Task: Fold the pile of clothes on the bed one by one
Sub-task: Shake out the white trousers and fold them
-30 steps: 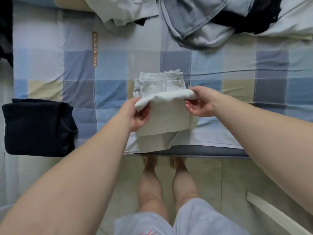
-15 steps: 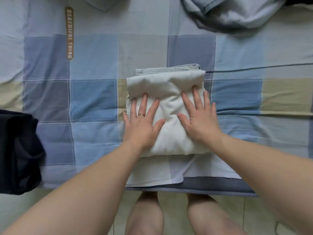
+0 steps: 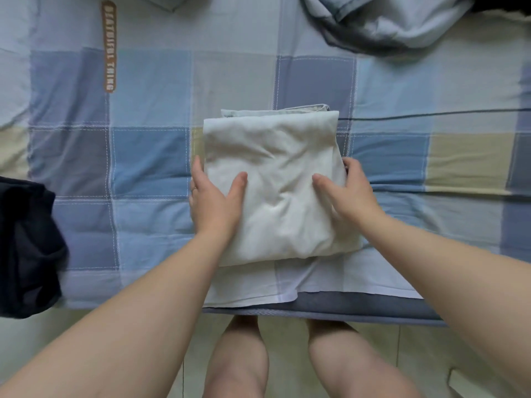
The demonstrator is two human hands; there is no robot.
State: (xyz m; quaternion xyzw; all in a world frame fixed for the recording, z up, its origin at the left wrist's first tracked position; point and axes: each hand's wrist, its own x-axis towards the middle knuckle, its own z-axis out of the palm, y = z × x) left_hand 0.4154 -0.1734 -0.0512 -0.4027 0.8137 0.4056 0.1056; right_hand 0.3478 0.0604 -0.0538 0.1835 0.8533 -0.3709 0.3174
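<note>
A folded dark garment (image 3: pixel 26 248) lies at nine o'clock on the checked bedsheet (image 3: pixel 149 156). The left hand (image 3: pixel 214 202) grips the nine o'clock edge of the folded pale garment (image 3: pixel 275 182), thumb on top, fingers along its side. That garment sits centre, near the bed's six o'clock edge. The right hand (image 3: pixel 349 191) clasps its three o'clock edge, hands apart. Unfolded clothes (image 3: pixel 382 21) heap at one o'clock
</note>
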